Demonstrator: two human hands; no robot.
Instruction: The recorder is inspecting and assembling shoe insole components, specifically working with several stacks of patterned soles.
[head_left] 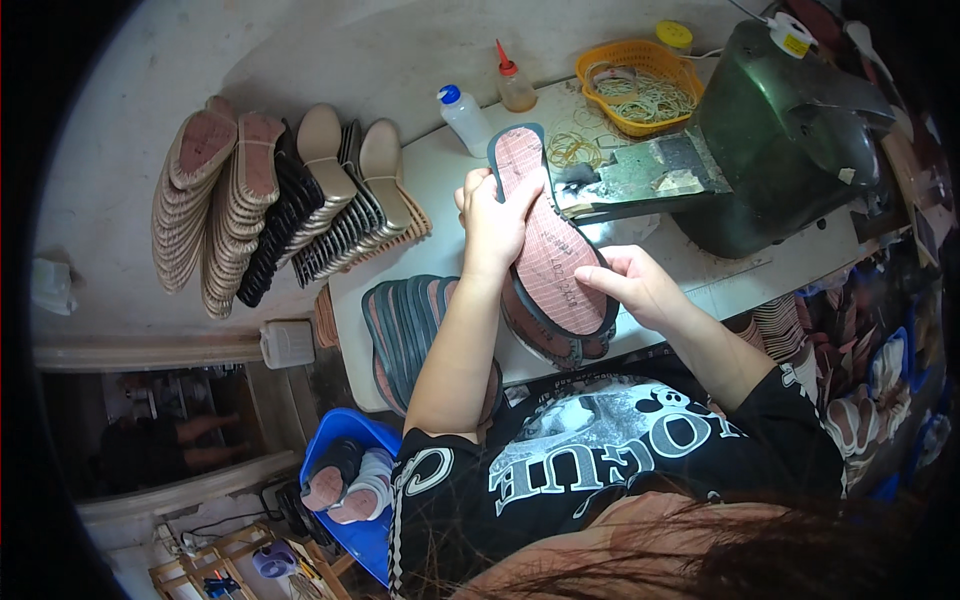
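My left forearm rises from my black printed shirt (600, 450) at about six o'clock and runs straight up toward twelve, wrist bent slightly. My left hand (492, 222) is curled over the near-left edge of a pinkish insole with a dark rim (550, 250), fingers wrapped onto its top face and thumb hidden beneath, so the grip is closed on it. The insole tilts long-ways from five o'clock up to eleven, its toe lifted above the white table (440, 170).

My right arm comes in from four o'clock, elbow out, and my right hand (640, 287) meets the insole at its right edge near the heel. The index finger and thumb are pinched down on the rim while the other fingers fold loosely; it has hold of the same insole.

Under the heel lies a small pile of similar insoles (545, 335) on the table edge. At eight o'clock from my left hand a fanned stack of dark-edged soles (405, 330) leans on the table side, and below it sits a blue bin (350, 480).

Farther out, at ten o'clock, rows of tan and black soles (270, 200) stand on edge. At twelve o'clock are a white bottle with a blue cap (465, 120) and a small glue bottle with a red tip (514, 85). At one o'clock, an orange basket of rubber bands (640, 85); at two o'clock, a dark green machine (790, 130).
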